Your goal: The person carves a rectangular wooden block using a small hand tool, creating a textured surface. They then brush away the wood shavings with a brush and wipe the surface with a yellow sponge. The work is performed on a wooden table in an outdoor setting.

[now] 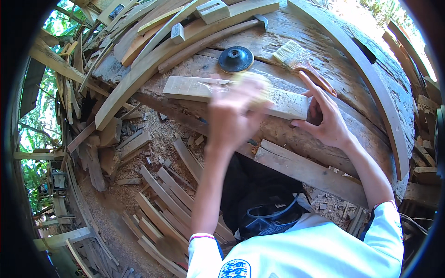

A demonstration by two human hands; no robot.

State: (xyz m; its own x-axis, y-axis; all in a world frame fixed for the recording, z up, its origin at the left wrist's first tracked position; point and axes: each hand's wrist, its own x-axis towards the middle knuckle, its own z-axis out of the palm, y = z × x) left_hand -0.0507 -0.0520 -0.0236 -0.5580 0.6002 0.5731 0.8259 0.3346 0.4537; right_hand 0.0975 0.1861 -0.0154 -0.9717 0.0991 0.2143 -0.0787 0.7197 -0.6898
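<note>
A pale wooden board (pixel 187 89), with carved marks on its top face, lies across the workbench in front of me. My right hand (pixel 328 118) grips its right end, thumb on the near edge and fingers on the far side. Over the board's middle, my left hand (pixel 236 109) is smeared by motion. Beneath its fingers is a yellowish round pad (pixel 256 83), pressed to the board's face; the blur hides its exact kind. Just beyond the board sit a dark round disc with a hub (pixel 236 60) and a wide paintbrush (pixel 296 58) with a wooden handle.
The weathered wooden workbench (pixel 273 34) bears a long-handled hammer (pixel 208 46), curved planks (pixel 134 85), small wood blocks (pixel 213 10) and a curved strip (pixel 366 69) along the right. Below left, cut wood strips (pixel 167 194) and shavings cover the ground. A plank (pixel 310 171) lies along the near edge.
</note>
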